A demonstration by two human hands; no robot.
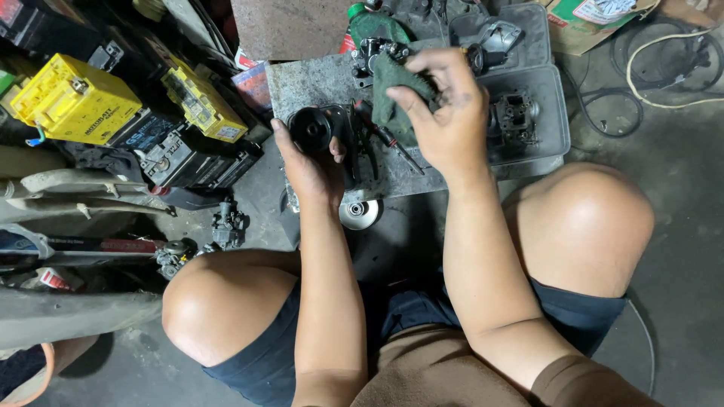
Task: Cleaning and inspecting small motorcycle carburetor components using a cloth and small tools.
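The left hand (pixel 313 169) is clamped on a round black part (pixel 311 130), a pulley-like disc with a raised rim and a darker hollow at its centre, its surface matte and greasy. The thumb lies over its right edge and the fingers curl beneath it, holding it just above the near-left corner of a worn grey slab (pixel 302 83) that lies on the floor as a low counter. The right hand (pixel 445 113) is closed on a dark green rag (pixel 394 90), bunched and stained, with thumb and fingers pinching the cloth above the middle of the slab; the rag hangs just beside the black part without clearly touching it.

Much stays hard to read. The underside of the black part is hidden by the left palm, so its depth cannot be told. The tools (pixel 385 139) lying on the slab under the rag, one with a red handle, are partly covered and blur together. A green bottle (pixel 373 26) behind the rag is cut off by the top edge. The grey tray (pixel 554 113) to the right holds dark engine parts whose shapes merge in shadow. A shiny metal disc (pixel 360 213) lies on the floor just below the slab, half hidden by the left wrist. Yellow-topped batteries (pixel 75 102) crowd the left side.
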